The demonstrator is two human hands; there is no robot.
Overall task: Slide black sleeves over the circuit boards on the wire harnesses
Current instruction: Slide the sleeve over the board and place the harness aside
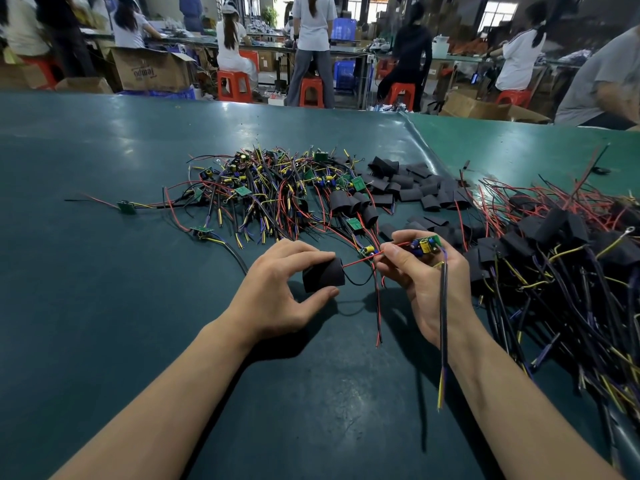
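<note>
Pinched betw. L hand (pixel 273 292) thumb & fingers: short black tubular sleeve (pixel 323 275), above green tabletop (pixel 104 271). R hand (pixel 424 271) grips small green circuit board (pixel 426 244) w/ red wire (pixel 360 259) running into sleeve mouth; board just R of sleeve, not inside.

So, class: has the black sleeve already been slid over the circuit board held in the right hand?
No: the circuit board sits bare, while the black sleeve is apart.

A single head-worn wide-angle view is provided, directed forward and downward at the near tabletop (pixel 104 306); workshop background is included.
</note>
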